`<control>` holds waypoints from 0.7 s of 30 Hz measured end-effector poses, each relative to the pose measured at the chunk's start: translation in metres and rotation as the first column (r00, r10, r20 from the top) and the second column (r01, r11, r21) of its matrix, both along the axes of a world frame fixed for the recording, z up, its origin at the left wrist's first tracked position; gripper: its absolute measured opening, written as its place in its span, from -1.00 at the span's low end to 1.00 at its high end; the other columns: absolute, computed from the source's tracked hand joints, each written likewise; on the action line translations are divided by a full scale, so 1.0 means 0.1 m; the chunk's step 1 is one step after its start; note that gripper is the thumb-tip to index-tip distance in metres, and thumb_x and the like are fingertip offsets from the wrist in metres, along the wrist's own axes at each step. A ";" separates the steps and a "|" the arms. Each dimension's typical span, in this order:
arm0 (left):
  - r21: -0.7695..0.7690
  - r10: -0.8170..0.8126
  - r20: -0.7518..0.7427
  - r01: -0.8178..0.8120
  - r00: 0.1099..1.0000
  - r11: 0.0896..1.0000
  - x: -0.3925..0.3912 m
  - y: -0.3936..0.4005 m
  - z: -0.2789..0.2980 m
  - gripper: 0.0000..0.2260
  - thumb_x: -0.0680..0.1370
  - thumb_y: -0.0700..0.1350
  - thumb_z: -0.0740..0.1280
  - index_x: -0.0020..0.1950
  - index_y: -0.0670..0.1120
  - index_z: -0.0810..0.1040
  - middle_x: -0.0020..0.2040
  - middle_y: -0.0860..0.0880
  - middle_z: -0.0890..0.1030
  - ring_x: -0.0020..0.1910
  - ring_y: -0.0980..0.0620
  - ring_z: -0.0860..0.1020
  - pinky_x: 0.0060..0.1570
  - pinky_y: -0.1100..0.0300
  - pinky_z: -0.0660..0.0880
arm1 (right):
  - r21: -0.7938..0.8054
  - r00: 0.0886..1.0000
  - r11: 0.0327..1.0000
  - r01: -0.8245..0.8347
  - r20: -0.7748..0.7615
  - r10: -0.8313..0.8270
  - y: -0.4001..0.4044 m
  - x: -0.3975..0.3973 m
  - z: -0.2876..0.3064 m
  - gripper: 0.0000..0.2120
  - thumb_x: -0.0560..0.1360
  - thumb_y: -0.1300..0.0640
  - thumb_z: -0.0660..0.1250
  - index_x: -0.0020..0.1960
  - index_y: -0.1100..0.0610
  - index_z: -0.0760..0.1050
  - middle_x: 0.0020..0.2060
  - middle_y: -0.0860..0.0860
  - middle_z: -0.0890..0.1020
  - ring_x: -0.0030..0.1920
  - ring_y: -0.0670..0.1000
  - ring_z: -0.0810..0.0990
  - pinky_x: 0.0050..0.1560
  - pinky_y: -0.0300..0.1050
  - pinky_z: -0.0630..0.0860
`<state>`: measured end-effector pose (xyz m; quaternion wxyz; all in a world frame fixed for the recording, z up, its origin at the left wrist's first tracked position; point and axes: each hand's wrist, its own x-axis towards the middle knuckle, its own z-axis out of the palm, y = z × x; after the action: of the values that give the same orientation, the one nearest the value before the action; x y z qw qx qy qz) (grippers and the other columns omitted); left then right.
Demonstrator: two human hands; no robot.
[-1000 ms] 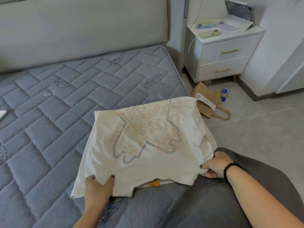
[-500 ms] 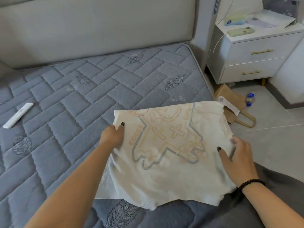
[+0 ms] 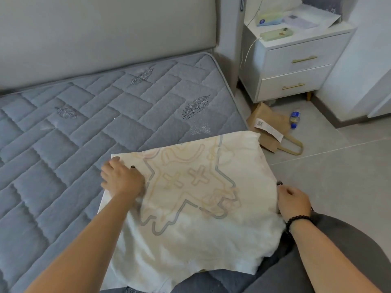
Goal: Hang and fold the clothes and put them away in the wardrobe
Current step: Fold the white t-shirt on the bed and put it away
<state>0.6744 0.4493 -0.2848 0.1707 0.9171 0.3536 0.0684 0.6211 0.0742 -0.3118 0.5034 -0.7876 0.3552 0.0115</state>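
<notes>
A cream T-shirt (image 3: 190, 220) with a pale printed figure lies folded on the near right corner of the grey quilted mattress (image 3: 84, 132). My left hand (image 3: 121, 179) rests flat on the shirt's left edge, fingers curled at the fold. My right hand (image 3: 293, 200), with a black bead bracelet on the wrist, sits at the shirt's right edge, fingers bent against the cloth. Whether either hand pinches the fabric is hard to tell. A dark grey garment (image 3: 330, 261) lies under the shirt's near right side.
A white two-drawer nightstand (image 3: 296, 60) stands right of the bed, with a phone and papers on top. A brown paper bag (image 3: 270, 127) and a small bottle (image 3: 294, 119) lie on the tiled floor beside the mattress. The padded headboard (image 3: 105, 34) runs along the back.
Both hands have moved from the shirt's near hem up to its left and right sides. The shirt now lies flatter, and the view has shifted.
</notes>
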 end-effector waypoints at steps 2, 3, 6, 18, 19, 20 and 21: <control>0.073 -0.218 0.017 0.216 0.976 0.974 0.15 -0.31 0.05 -0.60 0.57 -0.12 0.24 0.37 -0.19 0.31 0.40 -0.19 0.28 0.35 -0.23 0.28 0.31 -0.14 0.19 | 0.038 1.000 0.999 -0.002 0.006 0.002 0.00 -0.01 0.01 -0.60 0.57 0.06 0.24 -0.40 0.18 0.33 -0.51 0.11 0.43 -0.44 0.11 0.38 -0.36 -0.10 0.34; 0.071 -0.344 0.025 0.342 0.938 0.937 0.24 -0.50 0.07 -0.65 0.58 -0.12 0.24 0.35 -0.18 0.35 0.39 -0.17 0.30 0.34 -0.21 0.30 0.29 -0.11 0.21 | 0.067 1.000 0.998 -0.010 0.017 0.009 0.00 -0.02 0.03 -0.63 0.56 0.05 0.27 -0.39 0.14 0.34 -0.50 0.09 0.44 -0.43 0.10 0.40 -0.35 -0.10 0.37; -0.048 -0.628 0.059 0.630 0.776 0.775 0.50 -1.17 0.09 -0.73 0.63 -0.11 0.20 0.31 -0.14 0.43 0.33 -0.13 0.40 0.22 -0.16 0.47 0.14 -0.05 0.40 | 0.068 0.994 0.992 -0.109 0.033 0.107 0.02 -0.05 0.06 -0.69 0.52 -0.02 0.34 -0.31 0.09 0.35 -0.45 0.02 0.42 -0.38 0.06 0.42 -0.28 -0.12 0.42; -0.130 -0.869 -0.192 0.866 0.456 0.483 1.43 -2.78 -0.20 -0.72 0.65 -0.06 0.17 0.31 -0.15 0.45 0.32 -0.17 0.36 0.19 -0.18 0.49 0.17 0.00 0.42 | -0.093 0.957 0.953 -0.290 -0.061 0.285 -0.05 0.05 -0.03 -0.83 0.63 0.10 0.15 -0.14 0.07 0.37 -0.33 -0.09 0.47 -0.36 -0.16 0.40 -0.48 -0.39 0.30; -0.097 -0.861 -0.161 0.860 0.482 0.500 1.47 -2.79 -0.23 -0.77 0.64 -0.08 0.17 0.22 -0.14 0.50 0.26 -0.17 0.40 0.14 -0.18 0.51 0.08 0.02 0.43 | -0.076 0.959 0.957 -0.279 -0.065 0.274 -0.06 0.06 -0.04 -0.81 0.63 0.10 0.15 -0.17 0.07 0.36 -0.35 -0.10 0.46 -0.37 -0.18 0.39 -0.48 -0.40 0.31; -0.070 -0.846 -0.112 0.846 0.521 0.529 1.50 -2.80 -0.25 -0.80 0.64 -0.10 0.17 0.14 -0.14 0.53 0.20 -0.16 0.45 0.10 -0.17 0.52 0.00 0.05 0.42 | -0.061 0.963 0.963 -0.263 -0.077 0.258 -0.08 0.07 -0.05 -0.78 0.62 0.10 0.16 -0.20 0.07 0.36 -0.36 -0.10 0.46 -0.37 -0.14 0.41 -0.49 -0.37 0.30; -0.057 -0.820 -0.051 0.818 0.570 0.572 1.53 -2.81 -0.26 -0.82 0.64 -0.11 0.17 0.09 -0.14 0.53 0.16 -0.16 0.48 0.06 -0.17 0.53 -0.05 0.07 0.41 | -0.051 0.967 0.970 -0.240 -0.098 0.234 -0.11 0.08 -0.06 -0.77 0.62 0.09 0.16 -0.22 0.07 0.35 -0.36 -0.09 0.46 -0.34 -0.07 0.45 -0.47 -0.33 0.27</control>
<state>0.8274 0.1681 -0.3111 0.1825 0.9761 -0.1037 -0.0562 0.6291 0.0636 -0.3177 0.4572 -0.8382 0.2813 0.0964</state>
